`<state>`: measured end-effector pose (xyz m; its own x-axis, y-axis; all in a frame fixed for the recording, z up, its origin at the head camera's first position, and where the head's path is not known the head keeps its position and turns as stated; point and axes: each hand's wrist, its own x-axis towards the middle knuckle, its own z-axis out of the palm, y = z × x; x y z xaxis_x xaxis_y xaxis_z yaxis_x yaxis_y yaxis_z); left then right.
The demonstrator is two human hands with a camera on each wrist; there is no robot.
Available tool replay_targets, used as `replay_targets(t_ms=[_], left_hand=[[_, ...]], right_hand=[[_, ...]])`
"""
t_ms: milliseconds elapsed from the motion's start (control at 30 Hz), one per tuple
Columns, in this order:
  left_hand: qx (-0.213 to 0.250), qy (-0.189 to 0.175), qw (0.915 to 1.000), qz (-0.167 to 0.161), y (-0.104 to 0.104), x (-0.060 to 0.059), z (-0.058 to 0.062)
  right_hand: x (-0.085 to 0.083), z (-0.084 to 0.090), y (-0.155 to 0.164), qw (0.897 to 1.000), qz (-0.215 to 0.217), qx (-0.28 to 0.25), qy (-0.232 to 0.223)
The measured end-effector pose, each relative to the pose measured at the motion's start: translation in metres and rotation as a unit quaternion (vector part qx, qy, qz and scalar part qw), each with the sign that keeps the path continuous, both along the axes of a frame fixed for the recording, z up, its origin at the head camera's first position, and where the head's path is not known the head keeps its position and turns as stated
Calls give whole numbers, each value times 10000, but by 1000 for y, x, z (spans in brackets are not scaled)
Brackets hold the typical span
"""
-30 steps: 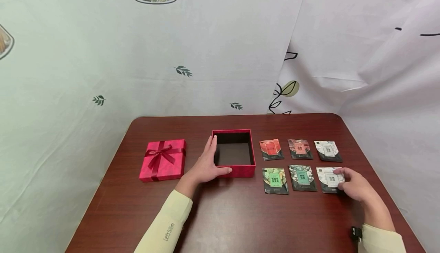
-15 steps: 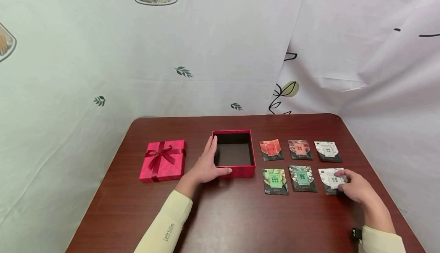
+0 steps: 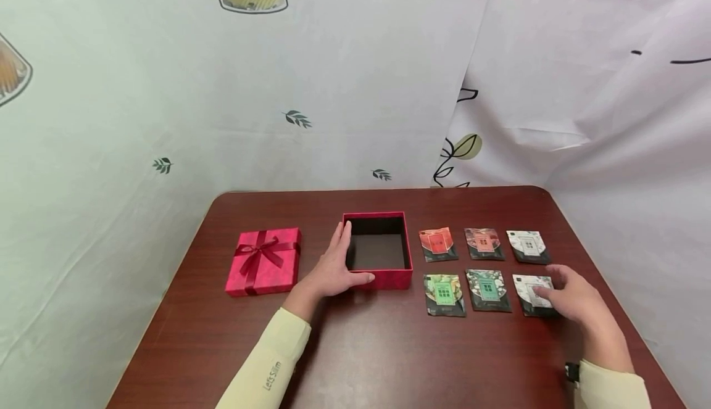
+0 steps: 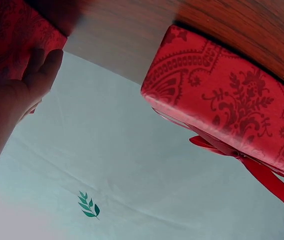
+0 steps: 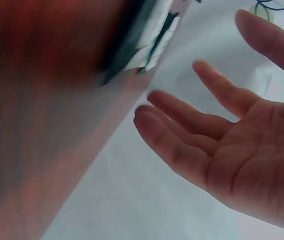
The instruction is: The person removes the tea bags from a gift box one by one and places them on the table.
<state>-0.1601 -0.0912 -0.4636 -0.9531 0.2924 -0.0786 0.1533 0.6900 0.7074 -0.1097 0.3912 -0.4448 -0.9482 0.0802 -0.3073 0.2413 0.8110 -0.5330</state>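
Observation:
My left hand (image 3: 331,272) rests against the left side of an uncovered red box (image 3: 389,279) with a dark inside. Its fingers lie straight along the wall and the thumb touches the front; the left wrist view shows the hand (image 4: 39,82) at the box's patterned side. Over the right edge of a white-and-black sachet (image 3: 532,292) hovers my right hand (image 3: 577,298), hiding part of it. In the right wrist view that hand (image 5: 241,145) has its fingers spread and relaxed, apart from the sachets, with nothing held.
A red lid (image 3: 263,262) with a ribbon bow lies left of the box. Several flat sachets stand in two rows to its right, including an orange one (image 3: 438,245), a light green one (image 3: 444,295) and a dark green one (image 3: 489,290). A patterned cloth hangs behind the table (image 3: 400,347).
The near-right white sachet has shifted slightly to the right. My right hand has since let go of it, its fingers spreading apart. The left hand stays at the box.

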Motion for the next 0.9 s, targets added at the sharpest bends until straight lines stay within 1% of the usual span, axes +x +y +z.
replay_targets(t_ms=[67, 167, 300, 367, 467, 500, 633, 767, 900], left_hand=[[-19, 1, 10000, 1, 0, 0, 0], [-28, 4, 10000, 19, 0, -1, -1], [-47, 28, 10000, 51, 2, -1, -1], [-76, 70, 9999, 74, 3, -1, 0], [-182, 171, 9996, 114, 4, -2, 1], [-258, 227, 9993, 123, 4, -2, 2], [-808, 495, 9954, 139, 6, -2, 6], [-1294, 849, 9878, 146, 7, 0, 13], [-1534, 1192, 9808, 148, 10, 2, 19]], right_hand=[[-3, 5, -7, 9998, 28, 1, 194], [-9, 11, -19, 9977, 163, -1, 652], [-17, 18, -37, 9920, 245, -81, 1239], [-20, 21, -46, 9891, 235, -167, 1442], [-25, 26, -61, 9817, 239, -290, 1865], [-26, 28, -66, 9790, 238, -341, 1994], [-29, 35, -87, 9683, 174, -422, 2454], [-33, 40, -107, 9617, 112, -352, 2715], [-39, 43, -124, 9562, 148, -273, 2912]])
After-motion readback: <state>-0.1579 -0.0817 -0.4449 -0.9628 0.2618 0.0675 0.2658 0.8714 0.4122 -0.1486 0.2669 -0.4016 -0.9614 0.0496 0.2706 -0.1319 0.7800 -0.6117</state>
